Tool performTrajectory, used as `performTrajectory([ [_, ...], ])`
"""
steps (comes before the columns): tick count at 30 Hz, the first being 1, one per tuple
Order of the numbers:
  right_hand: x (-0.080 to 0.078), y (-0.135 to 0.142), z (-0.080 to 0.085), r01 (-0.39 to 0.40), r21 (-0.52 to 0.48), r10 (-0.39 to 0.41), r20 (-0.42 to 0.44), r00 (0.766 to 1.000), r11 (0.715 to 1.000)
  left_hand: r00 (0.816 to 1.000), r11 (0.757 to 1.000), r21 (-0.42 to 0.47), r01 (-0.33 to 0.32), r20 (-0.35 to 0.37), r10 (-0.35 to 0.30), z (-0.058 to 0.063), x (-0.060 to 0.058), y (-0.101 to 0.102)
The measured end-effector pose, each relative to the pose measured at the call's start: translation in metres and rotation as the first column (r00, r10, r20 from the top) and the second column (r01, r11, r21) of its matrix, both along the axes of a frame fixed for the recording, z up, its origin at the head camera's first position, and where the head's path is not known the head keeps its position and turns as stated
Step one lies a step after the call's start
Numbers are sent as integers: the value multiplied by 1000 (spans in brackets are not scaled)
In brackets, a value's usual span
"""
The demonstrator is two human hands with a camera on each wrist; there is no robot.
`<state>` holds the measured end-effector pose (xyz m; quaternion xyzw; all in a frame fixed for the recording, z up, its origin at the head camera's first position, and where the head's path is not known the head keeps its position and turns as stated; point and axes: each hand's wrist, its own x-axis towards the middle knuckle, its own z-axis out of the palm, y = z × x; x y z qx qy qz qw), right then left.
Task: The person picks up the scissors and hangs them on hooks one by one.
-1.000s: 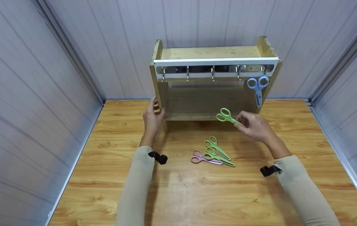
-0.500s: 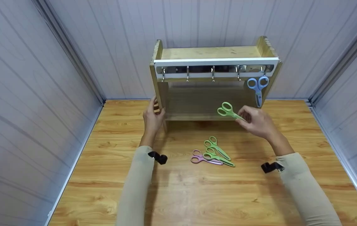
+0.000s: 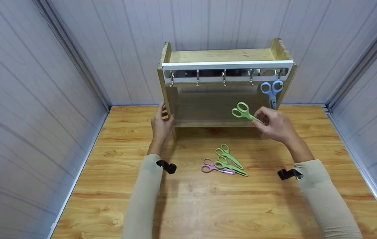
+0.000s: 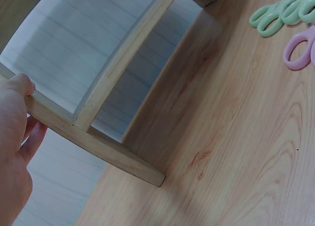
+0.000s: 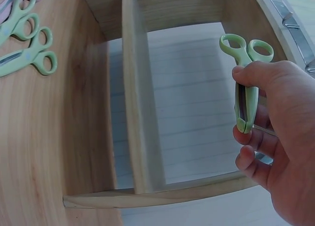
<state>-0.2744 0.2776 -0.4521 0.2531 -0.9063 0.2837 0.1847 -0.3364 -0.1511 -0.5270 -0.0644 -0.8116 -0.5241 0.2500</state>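
Note:
My right hand (image 3: 276, 126) pinches green scissors (image 3: 243, 111) by the blade end, handle loops pointing up and left, in front of the wooden rack (image 3: 166, 79). In the right wrist view the thumb lies on the green scissors (image 5: 246, 90) and fingers are behind. My left hand (image 3: 161, 127) grips the rack's left side panel; the left wrist view shows the thumb on one face of the panel (image 4: 93, 140) and fingers on the other. Blue scissors (image 3: 272, 93) hang from the rightmost hook, their blade tips hidden behind my right hand.
A white rail (image 3: 228, 64) with several metal hooks (image 3: 224, 78) spans the rack's front. On the wood-patterned surface (image 3: 188, 205) lie two more green scissors (image 3: 231, 157), one overlapping pink scissors (image 3: 208, 167). Panelled walls (image 3: 135, 49) stand behind and at both sides.
My right hand has risen and shifted slightly right with the green scissors, now partly covering the blue scissors' blades. The left hand stays on the rack's side panel.

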Motion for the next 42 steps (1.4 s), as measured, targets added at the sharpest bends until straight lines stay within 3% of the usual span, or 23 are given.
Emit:
performTrajectory([
  [10, 1, 2, 16, 25, -26, -25, -13, 1000, 999, 1000, 1000, 4, -4, -4, 4, -2, -2, -1],
  [20, 0, 6, 30, 15, -76, -20, -69, 997, 997, 999, 1000, -9, -7, 48, 7, 2, 1, 1],
  [42, 0, 9, 53, 14, -111, -24, -87, 996, 994, 999, 1000, 3, -4, 37, 4, 0, 1, 0],
])
